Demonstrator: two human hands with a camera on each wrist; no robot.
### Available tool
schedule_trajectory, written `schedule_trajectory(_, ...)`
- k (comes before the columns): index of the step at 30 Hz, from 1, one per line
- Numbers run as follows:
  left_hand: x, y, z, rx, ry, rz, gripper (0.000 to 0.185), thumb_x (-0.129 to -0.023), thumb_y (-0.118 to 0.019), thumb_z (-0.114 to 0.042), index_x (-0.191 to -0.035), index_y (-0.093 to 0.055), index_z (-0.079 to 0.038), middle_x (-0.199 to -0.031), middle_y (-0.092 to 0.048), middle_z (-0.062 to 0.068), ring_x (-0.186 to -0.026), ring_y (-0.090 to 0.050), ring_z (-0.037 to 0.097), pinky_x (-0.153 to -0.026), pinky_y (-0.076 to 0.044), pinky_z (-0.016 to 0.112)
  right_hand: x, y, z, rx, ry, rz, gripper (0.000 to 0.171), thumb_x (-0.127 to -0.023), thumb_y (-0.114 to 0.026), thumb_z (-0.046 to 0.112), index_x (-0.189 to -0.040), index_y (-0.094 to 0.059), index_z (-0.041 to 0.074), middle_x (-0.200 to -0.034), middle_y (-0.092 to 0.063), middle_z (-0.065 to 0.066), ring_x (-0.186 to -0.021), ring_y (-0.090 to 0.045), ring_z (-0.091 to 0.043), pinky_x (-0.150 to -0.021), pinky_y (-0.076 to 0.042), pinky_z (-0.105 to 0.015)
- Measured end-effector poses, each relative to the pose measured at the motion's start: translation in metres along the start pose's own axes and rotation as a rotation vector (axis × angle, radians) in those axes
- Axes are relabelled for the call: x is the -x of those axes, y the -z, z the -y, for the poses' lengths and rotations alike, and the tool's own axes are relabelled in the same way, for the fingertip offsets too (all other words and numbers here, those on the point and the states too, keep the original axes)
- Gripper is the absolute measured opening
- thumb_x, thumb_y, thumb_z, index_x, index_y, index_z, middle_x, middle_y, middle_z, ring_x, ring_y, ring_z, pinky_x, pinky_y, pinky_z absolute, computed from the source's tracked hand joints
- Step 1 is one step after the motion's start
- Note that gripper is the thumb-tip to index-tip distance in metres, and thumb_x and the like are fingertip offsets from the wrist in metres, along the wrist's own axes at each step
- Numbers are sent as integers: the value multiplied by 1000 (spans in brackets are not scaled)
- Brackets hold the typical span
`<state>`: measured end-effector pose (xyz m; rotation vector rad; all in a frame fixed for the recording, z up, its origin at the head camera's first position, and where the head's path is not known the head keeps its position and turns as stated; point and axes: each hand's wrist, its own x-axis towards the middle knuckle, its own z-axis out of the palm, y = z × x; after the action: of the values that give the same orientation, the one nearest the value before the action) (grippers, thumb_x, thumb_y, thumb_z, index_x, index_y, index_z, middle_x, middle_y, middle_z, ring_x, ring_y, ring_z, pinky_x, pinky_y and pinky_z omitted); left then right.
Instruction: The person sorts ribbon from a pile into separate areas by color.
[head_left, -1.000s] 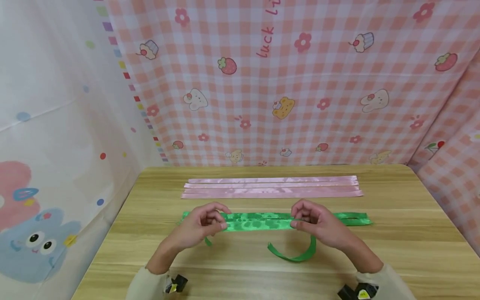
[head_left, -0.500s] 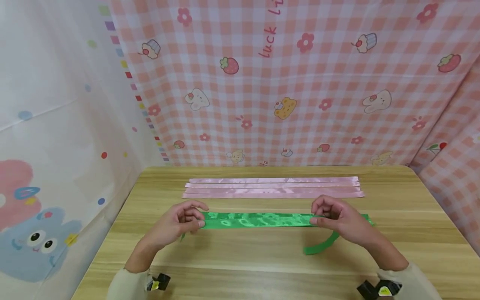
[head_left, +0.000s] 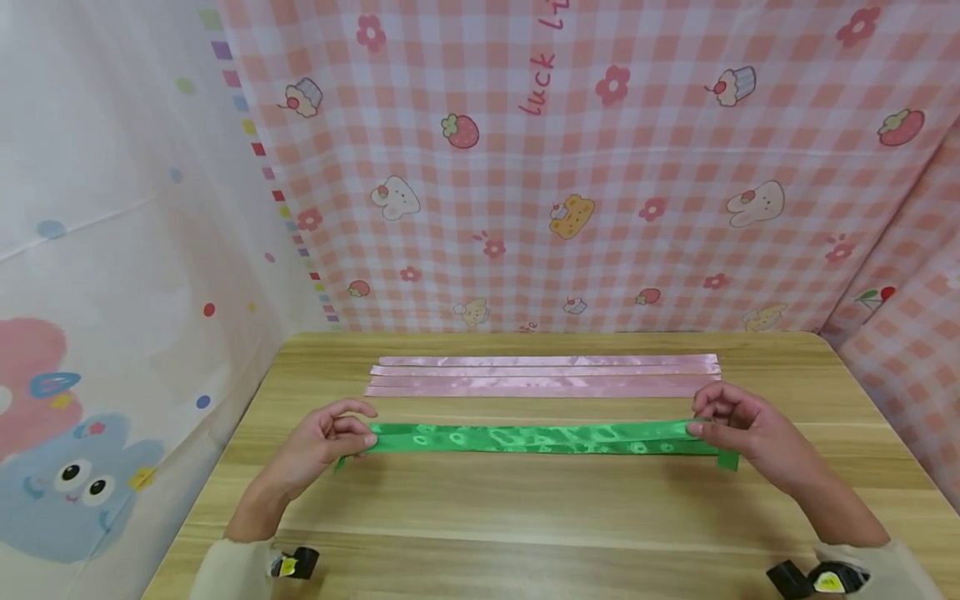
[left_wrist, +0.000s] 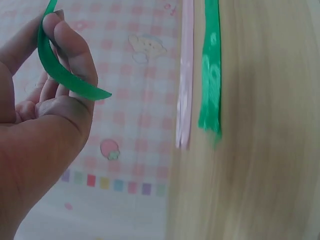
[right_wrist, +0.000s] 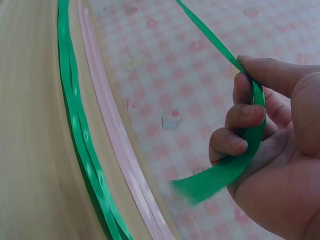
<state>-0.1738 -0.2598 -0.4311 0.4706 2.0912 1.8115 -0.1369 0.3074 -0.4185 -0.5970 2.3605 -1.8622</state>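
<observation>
A green satin ribbon is stretched between my two hands, raised above the table. My left hand pinches it near one end between thumb and forefinger, and a short tail curls down past the palm. Near the other end, my right hand pinches it the same way; its loose tail hangs below the fingers. More green ribbons lie side by side on the table; the held ribbon overlaps them in the head view.
Several pink satin ribbons lie in parallel rows toward the back of the wooden table. A pink checked cloth hangs behind the table, and a white printed cloth hangs at the left.
Both hands have moved apart, left hand leftward and right hand rightward, sliding along the green ribbon. The span between them has grown and straightened, and the dangling loop at the right has shortened.
</observation>
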Motion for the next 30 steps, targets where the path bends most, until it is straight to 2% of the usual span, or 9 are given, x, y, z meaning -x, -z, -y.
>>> schedule_trajectory(4, 4, 7, 4, -11, 46, -27, 25, -95, -66, -9, -120, -59, -10, -90, -72, -5, -76, -66, 10, -72, -56, 30, 7, 13, -7, -12, -13, -26, 20, -96, -55, -7, -108, -54, 9, -86, -59, 6, -70, -51, -15, -58, -42, -32)
schedule_trajectory(9, 8, 15, 8, 3, 54, -19, 26, -97, -62, -9, -123, -61, -15, -95, -73, -4, -81, -68, 13, -78, -57, 32, 14, 28, -18, -64, 1, -23, 23, -98, -49, -10, -109, -53, 9, -85, -56, 5, -69, -45, -19, -57, -36, -34)
schedule_trajectory(13, 6, 16, 7, -35, 110, -80, 25, -96, -66, -13, -121, -60, -10, -91, -72, -2, -81, -68, 17, -79, -57, 33, 17, 35, -26, -126, 5, -21, 24, -98, -47, -12, -109, -52, 8, -85, -55, 4, -68, -41, -21, -59, -32, -38)
schedule_trajectory(17, 5, 16, 8, -57, 160, -139, 26, -95, -68, -16, -118, -60, -7, -91, -72, 3, -80, -67, 18, -79, -57, 34, 20, 39, -34, -139, -13, -50, 23, -97, -49, -12, -108, -53, 7, -89, -60, 3, -67, -48, -20, -58, -40, -35)
schedule_trajectory(19, 5, 17, 9, -49, 159, -146, 24, -96, -66, -16, -118, -60, -10, -91, -72, 3, -81, -67, 18, -80, -57, 34, 21, 42, -37, -141, -20, -67, 23, -97, -50, -12, -108, -54, 7, -90, -62, 2, -67, -51, -19, -58, -44, -34)
schedule_trajectory(24, 5, 20, 9, -30, 140, -156, 22, -97, -65, -15, -118, -60, -12, -90, -71, -3, -82, -69, 19, -80, -58, 34, 25, 49, -41, -162, -16, -97, 21, -97, -49, -13, -107, -54, 5, -88, -65, 0, -69, -56, -15, -58, -46, -32)
schedule_trajectory(30, 5, 21, 10, -20, 167, -193, 20, -96, -67, -14, -114, -60, -11, -88, -71, -4, -81, -67, 17, -80, -57, 33, 29, 55, -44, -194, -46, -102, 20, -97, -50, -13, -105, -55, 5, -88, -68, 1, -69, -59, -12, -59, -49, -30)
